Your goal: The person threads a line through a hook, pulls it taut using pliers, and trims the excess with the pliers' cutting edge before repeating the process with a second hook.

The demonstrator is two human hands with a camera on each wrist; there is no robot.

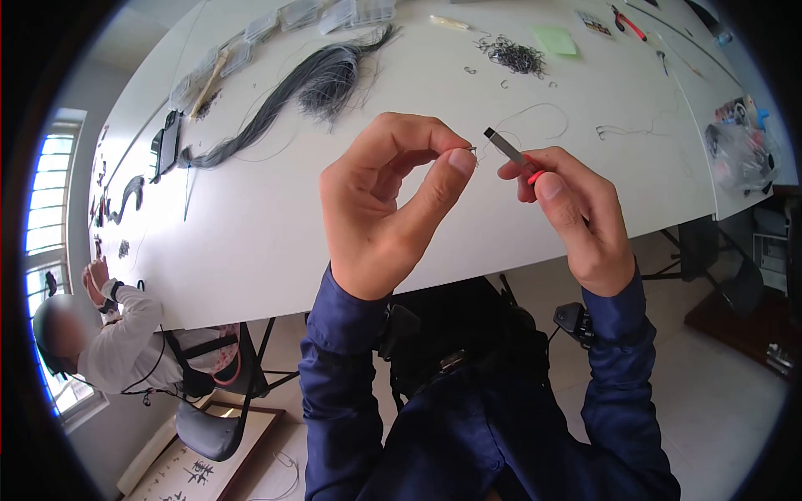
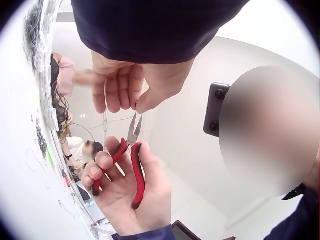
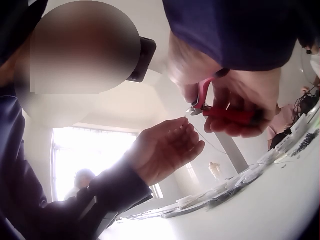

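Your left hand (image 1: 388, 209) pinches a tiny dark piece (image 1: 473, 151) between thumb and index finger above the white desk (image 1: 242, 267), the piece too small to make out in detail. Your right hand (image 1: 585, 221), fingers curled round the red handles, grips a pair of pliers (image 1: 506, 147), raised just beside the pinching fingertips; its jaws stand slightly parted in the left wrist view. A thin pale line (image 1: 566, 125) loops over the desk beyond the pliers. Across the white surface, a bundle of grey strands (image 1: 288, 92) sweeps to the left, a heap of small dark pieces (image 1: 514, 55) lies near a green paper (image 1: 555, 40), and clear plastic boxes (image 1: 301, 13) line the far side. Toward the right rests another red-handled tool (image 1: 630, 24). At the left, a person in white (image 1: 125, 334) sits with both forearms raised to the desk's edge.
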